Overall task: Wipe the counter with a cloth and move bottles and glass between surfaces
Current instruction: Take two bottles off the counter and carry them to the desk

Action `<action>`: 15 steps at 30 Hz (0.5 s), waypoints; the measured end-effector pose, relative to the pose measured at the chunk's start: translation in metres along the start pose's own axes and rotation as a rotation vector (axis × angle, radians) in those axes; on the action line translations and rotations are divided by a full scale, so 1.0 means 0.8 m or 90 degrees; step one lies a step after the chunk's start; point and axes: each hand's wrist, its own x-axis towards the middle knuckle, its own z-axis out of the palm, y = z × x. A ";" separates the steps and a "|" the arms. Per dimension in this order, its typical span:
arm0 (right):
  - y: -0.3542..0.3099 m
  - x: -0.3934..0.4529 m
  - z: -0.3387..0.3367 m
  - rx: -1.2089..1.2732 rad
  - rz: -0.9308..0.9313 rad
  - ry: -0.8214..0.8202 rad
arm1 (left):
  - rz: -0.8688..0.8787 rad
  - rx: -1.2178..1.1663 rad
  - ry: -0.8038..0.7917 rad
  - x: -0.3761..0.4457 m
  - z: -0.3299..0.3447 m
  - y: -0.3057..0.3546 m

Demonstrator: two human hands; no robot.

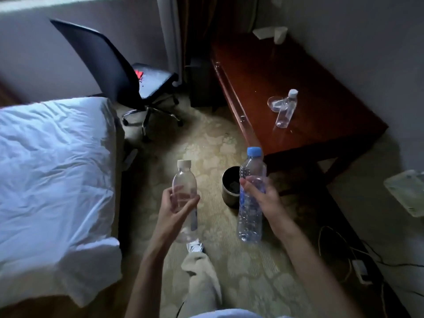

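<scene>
My left hand (177, 206) grips a clear bottle with a white cap (184, 180), held upright over the carpet. My right hand (261, 196) grips a taller clear bottle with a blue cap (252, 166) around its middle. Both bottles are in the air in front of me, short of the dark red wooden desk (252, 72). On that desk stands a third clear bottle with a white cap (286, 109), and a clear glass (274, 103) sits right behind it. A white cloth-like item (263, 32) lies at the desk's far end.
A bed with a white duvet (52, 161) fills the left. A black office chair (110, 67) stands beyond it. A small round bin (230, 185) sits on the patterned carpet by the desk's near corner. Cables and a power strip (360, 270) lie on the floor at the right.
</scene>
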 end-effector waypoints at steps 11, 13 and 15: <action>-0.118 0.270 0.064 0.052 -0.038 0.199 | 0.061 0.050 -0.273 0.397 0.029 0.122; -0.135 0.303 0.067 0.052 -0.053 0.251 | 0.090 0.061 -0.318 0.448 0.054 0.145; -0.141 0.336 0.064 0.054 -0.072 0.323 | 0.108 0.068 -0.361 0.493 0.081 0.152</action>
